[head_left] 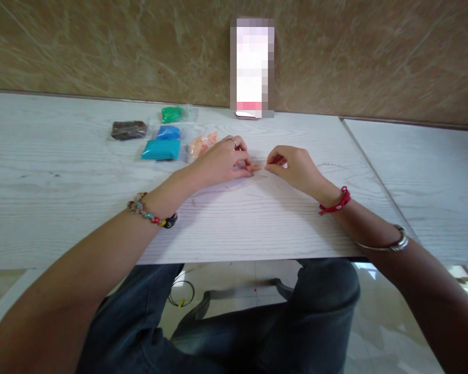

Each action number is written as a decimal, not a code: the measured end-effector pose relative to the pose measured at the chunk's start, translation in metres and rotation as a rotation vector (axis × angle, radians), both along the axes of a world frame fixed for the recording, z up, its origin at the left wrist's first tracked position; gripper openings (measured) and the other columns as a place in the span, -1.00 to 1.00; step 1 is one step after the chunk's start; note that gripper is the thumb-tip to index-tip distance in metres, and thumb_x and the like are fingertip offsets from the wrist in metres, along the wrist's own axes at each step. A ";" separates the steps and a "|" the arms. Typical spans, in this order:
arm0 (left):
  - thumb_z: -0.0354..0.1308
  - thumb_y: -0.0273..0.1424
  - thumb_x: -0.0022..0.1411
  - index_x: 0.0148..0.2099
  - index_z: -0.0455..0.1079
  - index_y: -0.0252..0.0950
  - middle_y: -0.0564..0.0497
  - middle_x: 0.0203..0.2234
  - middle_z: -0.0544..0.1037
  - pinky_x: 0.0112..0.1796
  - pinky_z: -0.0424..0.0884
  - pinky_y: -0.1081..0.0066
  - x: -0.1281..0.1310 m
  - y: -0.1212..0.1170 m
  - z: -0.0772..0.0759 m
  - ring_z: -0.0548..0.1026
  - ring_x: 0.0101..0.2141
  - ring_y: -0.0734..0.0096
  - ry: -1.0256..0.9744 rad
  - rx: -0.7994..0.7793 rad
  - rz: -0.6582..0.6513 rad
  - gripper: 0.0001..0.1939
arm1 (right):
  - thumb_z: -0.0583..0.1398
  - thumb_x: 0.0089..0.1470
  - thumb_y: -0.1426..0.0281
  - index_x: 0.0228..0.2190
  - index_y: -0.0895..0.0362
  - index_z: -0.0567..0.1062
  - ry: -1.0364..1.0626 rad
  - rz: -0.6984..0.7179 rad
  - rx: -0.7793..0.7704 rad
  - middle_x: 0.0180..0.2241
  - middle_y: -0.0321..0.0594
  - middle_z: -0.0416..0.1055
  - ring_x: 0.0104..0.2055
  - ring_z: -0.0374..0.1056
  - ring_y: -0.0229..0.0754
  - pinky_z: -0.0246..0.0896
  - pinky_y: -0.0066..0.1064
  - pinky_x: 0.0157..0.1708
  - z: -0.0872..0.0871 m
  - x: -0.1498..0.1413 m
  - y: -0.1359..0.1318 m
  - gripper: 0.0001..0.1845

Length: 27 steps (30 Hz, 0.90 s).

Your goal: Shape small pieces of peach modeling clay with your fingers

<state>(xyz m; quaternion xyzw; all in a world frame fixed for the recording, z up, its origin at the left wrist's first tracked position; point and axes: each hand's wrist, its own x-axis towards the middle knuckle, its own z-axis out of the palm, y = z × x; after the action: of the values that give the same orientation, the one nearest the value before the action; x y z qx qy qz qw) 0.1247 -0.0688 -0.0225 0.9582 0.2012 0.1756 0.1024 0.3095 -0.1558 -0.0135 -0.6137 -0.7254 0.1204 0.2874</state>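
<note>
My left hand (231, 160), with a ring on one finger, rests over the white table and pinches a small piece of peach-orange modelling clay (254, 168). The clay's pointed end sticks out past the fingertips toward the right. Just right of it, apart from the clay, my right hand (289, 163) is closed with thumb and fingertips together. Whatever lies in that pinch, if anything, is too small to make out. Beside my left wrist lies a clear bag of the same peach-orange clay (203, 144), partly hidden by the hand.
Left of my hands lie bags of green clay (172, 114), blue clay (168, 133), turquoise clay (161, 149) and brown clay (129, 130). A phone with a blurred screen (252, 67) leans against the marble wall (140, 47). A seam (368, 150) crosses the white tabletop (226, 228) at right.
</note>
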 end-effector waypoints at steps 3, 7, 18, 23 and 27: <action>0.13 -0.29 0.12 -0.34 0.46 -0.30 -0.02 -0.29 0.33 -0.16 0.23 0.34 0.001 -0.002 0.000 0.30 -0.23 0.37 -0.014 0.022 0.002 -0.82 | 0.17 -0.06 0.53 -0.49 0.21 0.49 -0.125 -0.002 0.042 -0.46 -0.17 0.44 -0.40 0.30 -0.23 0.14 -0.39 -0.35 -0.003 0.004 0.002 -0.92; 0.12 -0.34 0.13 -0.33 0.45 -0.32 -0.02 -0.30 0.33 -0.17 0.24 0.35 0.001 -0.005 0.003 0.30 -0.22 0.38 -0.025 0.028 0.013 -0.85 | 0.15 -0.03 0.54 -0.39 0.24 0.53 -0.217 0.010 0.066 -0.36 -0.08 0.45 -0.31 0.31 -0.16 0.15 -0.35 -0.27 -0.005 0.009 0.003 -0.85; 0.13 -0.39 0.14 -0.31 0.44 -0.32 -0.01 -0.32 0.35 -0.16 0.26 0.35 0.003 -0.007 0.004 0.32 -0.20 0.38 -0.113 0.107 -0.043 -0.88 | 0.20 0.01 0.35 -0.45 0.17 0.54 0.003 0.057 0.091 -0.47 -0.23 0.42 -0.43 0.24 -0.29 0.08 -0.44 -0.41 -0.008 -0.003 0.004 -0.84; 0.12 -0.36 0.15 -0.31 0.45 -0.33 -0.02 -0.32 0.35 -0.15 0.26 0.34 0.004 -0.006 0.001 0.32 -0.21 0.37 -0.124 0.143 -0.071 -0.85 | 0.20 -0.01 0.40 -0.46 0.18 0.54 0.017 0.021 0.093 -0.47 -0.23 0.43 -0.44 0.24 -0.30 0.08 -0.44 -0.41 -0.008 -0.005 0.005 -0.88; 0.11 -0.37 0.16 -0.31 0.45 -0.33 -0.02 -0.32 0.35 -0.15 0.26 0.32 0.004 -0.006 0.001 0.32 -0.21 0.37 -0.111 0.138 -0.069 -0.85 | 0.21 -0.02 0.38 -0.50 0.20 0.55 0.011 0.024 0.090 -0.50 -0.23 0.40 -0.46 0.23 -0.30 0.07 -0.43 -0.42 -0.007 -0.006 0.004 -0.85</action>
<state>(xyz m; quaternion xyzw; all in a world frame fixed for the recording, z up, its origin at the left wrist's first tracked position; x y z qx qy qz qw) 0.1284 -0.0749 -0.0215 0.9582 0.1494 0.2381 0.0533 0.3039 -0.1517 -0.0207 -0.5910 -0.7357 0.0945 0.3170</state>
